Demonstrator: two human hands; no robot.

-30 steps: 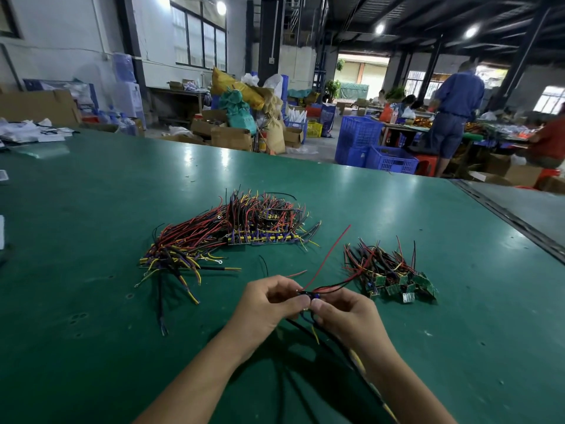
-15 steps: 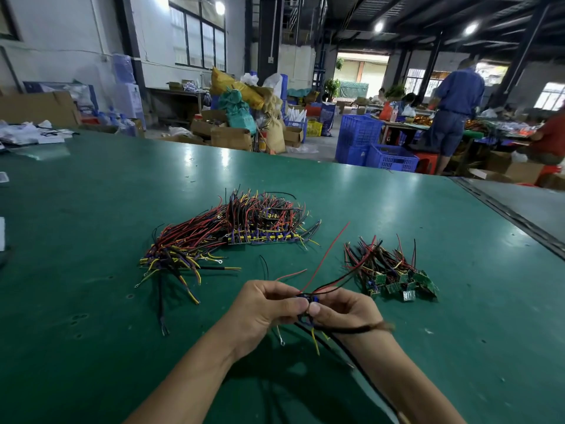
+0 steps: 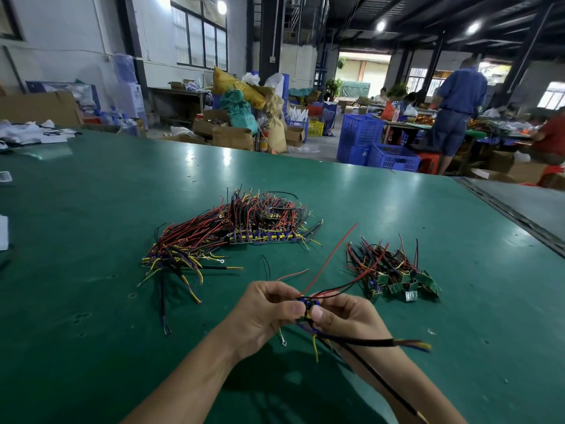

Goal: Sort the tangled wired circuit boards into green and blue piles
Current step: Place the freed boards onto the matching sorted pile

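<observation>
On the left of the green table [image 3: 76, 316] we see the larger heap of blue boards [image 3: 244, 234]. Its red, black and yellow wires fan out toward the left, and the boards line its near right edge. Right of that heap and nearer to us, the left hand [image 3: 263, 313] pinches a small blue board [image 3: 307, 307] between thumb and curled fingers, held above the table. The right hand [image 3: 345, 316] meets it from the other side, thumb and forefinger pinching the same board, so we count both hands as gripping it. A ring-tipped lead [image 3: 283, 341] hangs below the left hand. A red wire [image 3: 333, 255] rises from the board up and to the right. A black sheathed lead [image 3: 360, 342] crosses the right wrist and ends in blurred yellow and blue tips. Further right, apart from the hands, lies the smaller pile of green boards [image 3: 397, 280], wires pointing away from us. Beyond the table's far edge stand blue crates [image 3: 360, 139].
</observation>
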